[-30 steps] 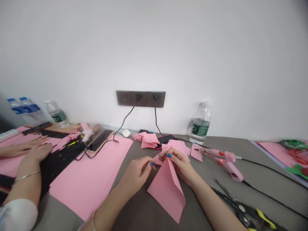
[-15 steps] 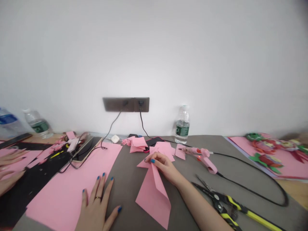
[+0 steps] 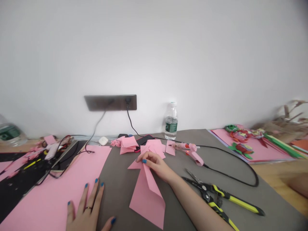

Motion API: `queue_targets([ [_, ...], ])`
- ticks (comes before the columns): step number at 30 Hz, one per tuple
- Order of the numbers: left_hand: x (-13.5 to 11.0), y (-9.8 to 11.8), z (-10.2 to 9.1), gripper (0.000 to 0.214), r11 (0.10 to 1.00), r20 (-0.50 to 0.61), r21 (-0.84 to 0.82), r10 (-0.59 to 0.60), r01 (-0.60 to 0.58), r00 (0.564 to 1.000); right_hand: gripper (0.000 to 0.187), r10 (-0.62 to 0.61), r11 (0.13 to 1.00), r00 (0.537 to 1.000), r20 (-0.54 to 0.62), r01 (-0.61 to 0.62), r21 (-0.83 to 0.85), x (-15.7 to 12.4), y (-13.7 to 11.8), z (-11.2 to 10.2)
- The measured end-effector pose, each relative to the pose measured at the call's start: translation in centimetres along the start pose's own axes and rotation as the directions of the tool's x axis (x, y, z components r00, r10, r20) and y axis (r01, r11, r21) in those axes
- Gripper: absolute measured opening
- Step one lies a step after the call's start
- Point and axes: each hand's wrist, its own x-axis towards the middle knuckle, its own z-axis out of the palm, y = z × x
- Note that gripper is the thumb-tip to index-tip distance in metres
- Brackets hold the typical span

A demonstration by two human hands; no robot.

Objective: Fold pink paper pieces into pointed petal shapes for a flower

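Note:
My left hand (image 3: 84,210) lies flat with spread fingers, partly on the large pink paper sheet (image 3: 79,173) and partly on the grey mat. In my right hand (image 3: 154,165) a folded piece of pink paper (image 3: 148,199) is pinched at its upper end between thumb and fingers. The paper hangs down toward me with a raised crease along it. Just behind that hand lie several small pink paper pieces (image 3: 154,146). A pink glue gun (image 3: 192,152) rests to the right of them, a small red light showing on it.
Yellow-and-black wire-stripping pliers (image 3: 209,192) lie beside my right forearm. A water bottle (image 3: 171,123) stands against the wall. Paper flowers (image 3: 242,141) rest on pink sheets at the right. At left, a phone (image 3: 69,155) lies under black cables near pink scraps (image 3: 33,155).
The view has turned to the right, so the scene sits further left and the other person's hands at left are out of view. My hands keep nearly the same poses.

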Motion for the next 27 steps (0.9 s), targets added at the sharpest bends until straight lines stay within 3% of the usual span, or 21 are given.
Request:
queue_targets([
  [7,0.6,1.4,-1.9,0.071,0.999,0.047,-0.038,-0.026,0.027,0.999,0.034,0.020,0.999,1.000,-0.013,-0.020,-0.039,-0.3,-0.2,0.1],
  [11,0.6,1.3,-1.9,0.070,0.997,0.046,-0.081,-0.003,0.007,0.999,0.030,0.013,0.999,1.000,-0.013,-0.014,-0.052,-0.3,0.3,-0.1],
  [18,0.5,0.9,-0.5,0.069,0.994,-0.045,-0.109,0.011,-0.016,0.999,0.026,0.041,0.996,0.998,-0.036,-0.044,-0.081,-0.2,0.9,-0.8],
  [23,0.0,0.8,-0.6,0.065,0.983,-0.075,-0.173,0.046,-0.059,0.996,0.026,0.064,0.997,0.996,-0.062,-0.067,-0.046,-0.1,1.0,-0.8],
  [27,0.5,-1.8,-2.1,0.053,0.945,-0.200,-0.312,0.032,-0.095,0.979,0.026,0.072,0.997,0.996,-0.057,-0.074,-0.032,-0.1,1.1,-0.8],
])
